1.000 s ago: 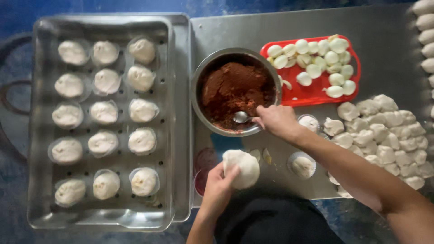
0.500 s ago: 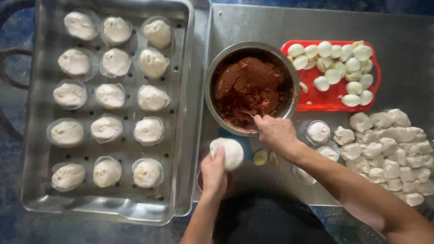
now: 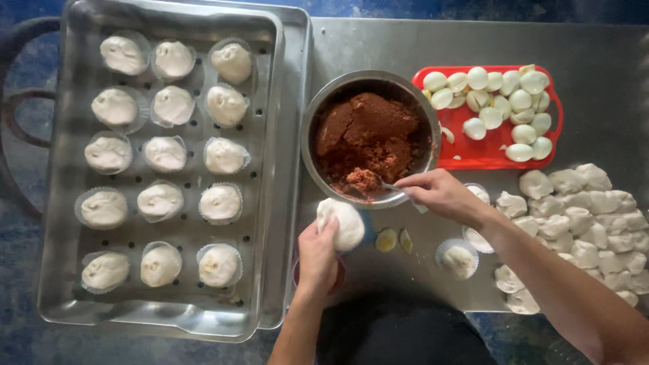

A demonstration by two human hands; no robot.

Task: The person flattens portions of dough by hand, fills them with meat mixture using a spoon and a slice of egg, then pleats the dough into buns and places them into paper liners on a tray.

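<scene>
Dough (image 3: pixel 341 223) sits cupped in your left hand (image 3: pixel 316 255), fingers curled under and around it, held above the bench's near edge just in front of the bowl (image 3: pixel 318 115). Your right hand (image 3: pixel 441 195) pinches the spoon (image 3: pixel 389 188) handle; the spoon head rests at the bowl's near rim, loaded with a lump of red-brown filling (image 3: pixel 368 135). Judgement: the dough looks soft and pliable, light, probably tacky; support it from below in the palm, don't squeeze the sides. Filling looks crumbly and moist, may drop off the spoon. Perforated tray (image 3: pixel 67 203) at the bench's left end holds fifteen filled pieces in paper cups. Red tray (image 3: pixel 487 154) at the far right carries halved eggs (image 3: pixel 497 105). Dough pieces (image 3: pixel 588 209) lie heaped along the right edge. Two egg slices (image 3: pixel 393 239) lie just beside the dough.
</scene>
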